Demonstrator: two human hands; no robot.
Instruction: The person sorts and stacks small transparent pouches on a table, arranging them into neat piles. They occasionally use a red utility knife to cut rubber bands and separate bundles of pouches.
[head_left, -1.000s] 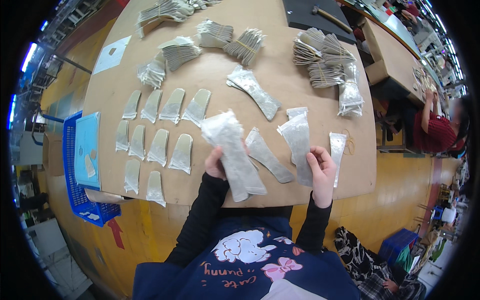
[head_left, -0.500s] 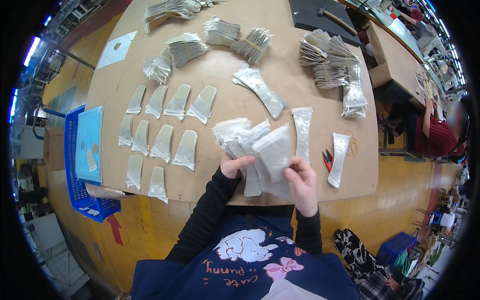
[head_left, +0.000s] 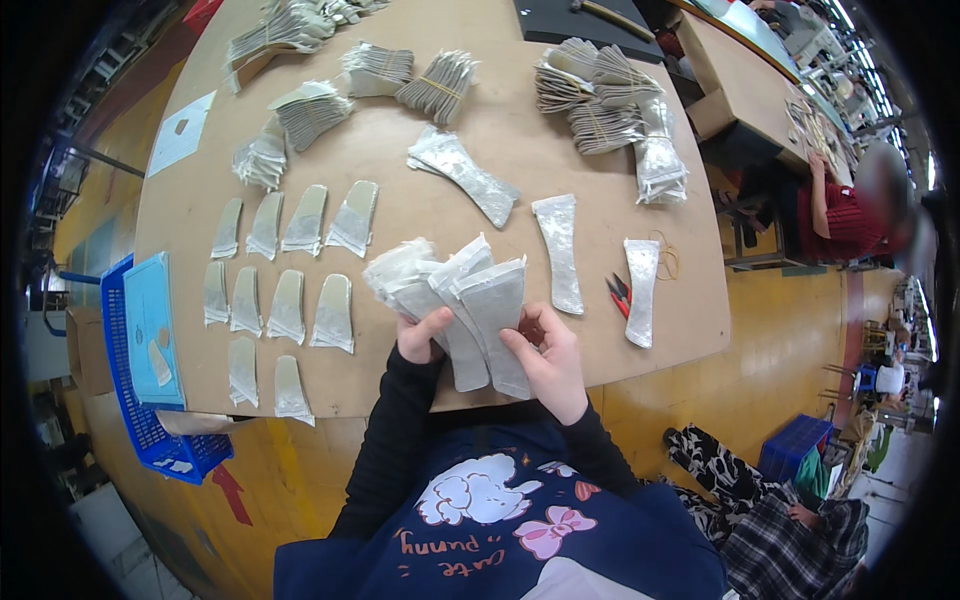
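grey pieces (head_left: 496, 312), fanned: left hand (head_left: 419, 336) and right hand (head_left: 552, 360) clamped on opposite sides; even pressure seemed best.

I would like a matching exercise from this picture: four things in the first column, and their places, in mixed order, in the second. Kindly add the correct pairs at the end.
Things
1. Fanned pale pieces
2. Red-handled snips
3. Blue basket
4. Hammer

Places
A. Beside the left edge of the table
B. On the black board
C. Between the left hand and the right hand, held by both
D. On the table, just left of a pale strip

Pairs: 1-C, 2-D, 3-A, 4-B
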